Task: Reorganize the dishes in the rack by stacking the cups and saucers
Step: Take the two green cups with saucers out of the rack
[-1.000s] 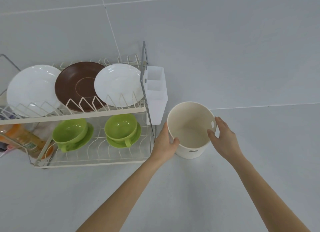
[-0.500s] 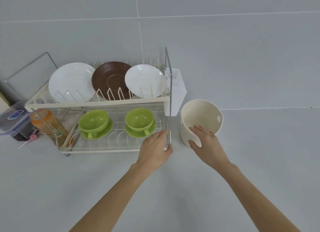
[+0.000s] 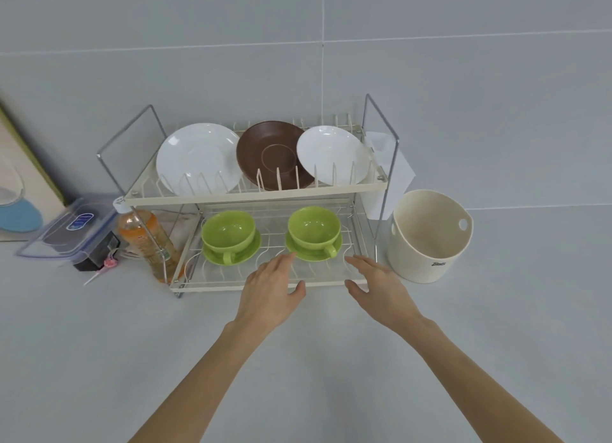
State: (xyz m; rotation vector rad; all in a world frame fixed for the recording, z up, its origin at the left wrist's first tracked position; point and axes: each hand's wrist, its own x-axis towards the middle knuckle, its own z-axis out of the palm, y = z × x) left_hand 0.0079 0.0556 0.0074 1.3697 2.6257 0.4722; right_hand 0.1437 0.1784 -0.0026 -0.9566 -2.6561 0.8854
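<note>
On the rack's (image 3: 255, 287) lower tier, both cup handles (image 3: 329, 252) point frontward.

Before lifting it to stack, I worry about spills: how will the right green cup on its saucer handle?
The right green cup sits loose on its saucer, so it may slide if tilted. Both look glossy, probably slippery and chippable. The wire shelf could snag the saucer's rim.

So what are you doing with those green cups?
A person is reaching both open hands, the left hand and right hand, toward the right green cup, which sits on its saucer on the lower shelf of the dish rack. Nothing is held yet. The other green cup sits on its own saucer beside it, unstacked.
</note>
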